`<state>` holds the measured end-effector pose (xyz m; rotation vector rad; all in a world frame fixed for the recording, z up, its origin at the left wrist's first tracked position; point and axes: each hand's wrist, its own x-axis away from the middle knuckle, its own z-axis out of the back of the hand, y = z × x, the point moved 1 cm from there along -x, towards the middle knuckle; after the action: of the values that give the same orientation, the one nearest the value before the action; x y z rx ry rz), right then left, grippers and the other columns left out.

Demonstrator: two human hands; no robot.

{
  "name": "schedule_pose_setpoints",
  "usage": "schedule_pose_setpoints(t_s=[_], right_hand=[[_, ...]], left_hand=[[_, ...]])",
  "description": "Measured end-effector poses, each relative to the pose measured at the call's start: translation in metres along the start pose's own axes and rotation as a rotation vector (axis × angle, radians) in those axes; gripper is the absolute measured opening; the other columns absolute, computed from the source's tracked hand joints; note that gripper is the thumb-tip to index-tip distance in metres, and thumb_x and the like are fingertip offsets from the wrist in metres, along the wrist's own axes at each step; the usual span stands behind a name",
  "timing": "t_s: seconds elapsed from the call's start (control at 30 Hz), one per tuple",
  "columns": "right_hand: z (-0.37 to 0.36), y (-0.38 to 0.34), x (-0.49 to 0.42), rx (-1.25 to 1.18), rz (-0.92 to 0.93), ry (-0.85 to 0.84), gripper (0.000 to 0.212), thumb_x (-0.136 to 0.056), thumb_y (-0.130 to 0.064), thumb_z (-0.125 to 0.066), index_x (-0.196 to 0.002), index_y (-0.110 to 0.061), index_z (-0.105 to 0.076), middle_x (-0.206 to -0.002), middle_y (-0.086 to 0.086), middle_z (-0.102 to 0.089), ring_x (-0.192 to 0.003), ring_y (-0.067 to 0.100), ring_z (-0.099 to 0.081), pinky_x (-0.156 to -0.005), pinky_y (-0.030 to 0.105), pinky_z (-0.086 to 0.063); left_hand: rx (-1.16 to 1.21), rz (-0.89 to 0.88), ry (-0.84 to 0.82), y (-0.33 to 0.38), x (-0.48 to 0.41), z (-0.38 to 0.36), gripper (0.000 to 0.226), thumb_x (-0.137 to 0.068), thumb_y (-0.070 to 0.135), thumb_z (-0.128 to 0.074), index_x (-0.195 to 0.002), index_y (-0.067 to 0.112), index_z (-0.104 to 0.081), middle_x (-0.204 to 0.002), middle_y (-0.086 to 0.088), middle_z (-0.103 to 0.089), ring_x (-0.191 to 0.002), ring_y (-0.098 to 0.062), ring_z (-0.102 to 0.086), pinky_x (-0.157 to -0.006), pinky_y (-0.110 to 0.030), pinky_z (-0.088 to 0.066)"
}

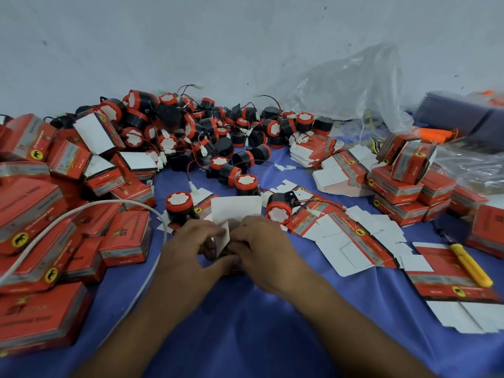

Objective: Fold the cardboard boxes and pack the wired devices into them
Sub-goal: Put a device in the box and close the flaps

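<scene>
Head camera: left hand [191,241] and right hand [261,241] pinch a red-and-white cardboard box [224,238] between their fingertips; creasing its side flap squarely should ease loading the round black-and-red wired device [178,207] beyond the left fingers.

A matt blue cloth [272,328], softly creased, lies under everything. The folded boxes [125,238] are thin card, printed glossy red outside; the half-folded box [236,210] and the flat blanks [351,249] show bare matt white inside. The devices [178,207] are smooth black and red plastic. A clear plastic bag [341,85] looks crinkled, shiny.
</scene>
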<state>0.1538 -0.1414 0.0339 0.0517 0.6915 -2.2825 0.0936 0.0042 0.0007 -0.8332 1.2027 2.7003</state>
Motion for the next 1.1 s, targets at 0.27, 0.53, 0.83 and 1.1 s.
schedule_pose_setpoints(t_s=[0.27,0.53,0.83,1.1], right_hand=[[-0.005,0.0,-0.006,0.137,-0.235,0.011,0.018,-0.089,-0.026,-0.06,-0.1,-0.024,-0.074,-0.114,-0.002,-0.055,-0.105,0.025,-0.042,-0.085,0.035,-0.035],[0.013,0.024,0.013,-0.112,-0.233,0.085,0.022,-0.079,-0.021,-0.075,-0.095,-0.032,-0.063,-0.108,-0.01,-0.054,-0.111,0.018,-0.047,-0.096,0.039,-0.046],[0.028,0.061,0.029,-0.575,-0.482,0.292,0.023,-0.091,-0.016,-0.073,-0.106,-0.027,-0.06,-0.092,-0.009,-0.067,-0.076,0.0,-0.064,-0.062,0.009,-0.048],[0.005,0.044,0.034,-0.574,-0.17,0.221,0.026,-0.099,-0.024,-0.063,-0.078,-0.011,-0.071,-0.079,0.0,-0.061,-0.075,0.01,-0.058,-0.073,0.025,-0.046]], left_hand=[[0.013,-0.09,-0.055,-0.001,0.002,-0.003,0.036,-0.087,0.041,-0.059,-0.115,0.022,-0.07,-0.117,0.019,-0.054,-0.114,0.0,-0.049,-0.098,-0.008,-0.035],[0.01,-0.008,-0.172,-0.013,0.004,-0.014,0.031,-0.085,0.057,-0.058,-0.113,0.046,-0.065,-0.137,0.021,-0.042,-0.134,0.004,-0.032,-0.109,-0.017,-0.027],[-0.026,-0.079,-0.165,-0.004,0.002,-0.013,0.032,-0.087,0.043,-0.056,-0.104,0.021,-0.071,-0.096,0.015,-0.056,-0.094,-0.004,-0.057,-0.079,-0.01,-0.041],[0.039,-0.141,-0.116,-0.008,-0.003,-0.01,0.034,-0.09,0.037,-0.051,-0.102,0.012,-0.071,-0.12,0.011,-0.055,-0.116,-0.006,-0.054,-0.095,-0.018,-0.043]])
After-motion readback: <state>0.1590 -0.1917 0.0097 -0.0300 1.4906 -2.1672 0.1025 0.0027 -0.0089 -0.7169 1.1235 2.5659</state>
